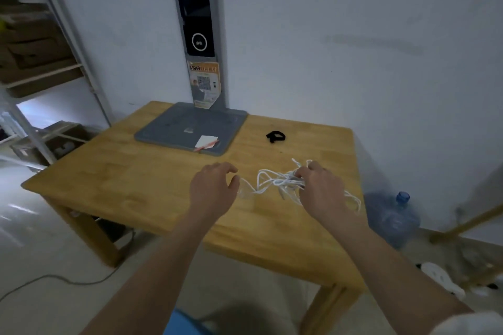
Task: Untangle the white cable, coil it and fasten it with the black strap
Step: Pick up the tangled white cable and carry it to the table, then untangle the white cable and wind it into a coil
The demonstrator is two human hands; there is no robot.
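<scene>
white cable [275, 181]: tangled clump on the tabletop [152, 179], toward the right edge, roughly midway between near and far edges; loops spill left toward the left hand and right past the right hand, close to the right edge.
right hand [321, 190]: over the clump, palm down, grip pinched on strands at the top of the tangle; cable partly hidden under it.
left hand [212, 186]: just left of the clump, fingers curled and apart, clamped on nothing; thumb tip near a thin loop, contact can't tell (blur).
black strap [275, 136]: lying loose, curled, near far right part of tabletop; well apart from cable and both hands.
grey stand base [174, 128]: flat plate at far edge, centre-left; upright post with dark panel rises from its back against the wall.
white card [206, 141]: on the base's near right corner, reddish strip at its edge.
water jug [392, 217]: blue, on the floor just beyond the right edge.
shelving [40, 62]: left of the tabletop, cardboard boxes on it.
</scene>
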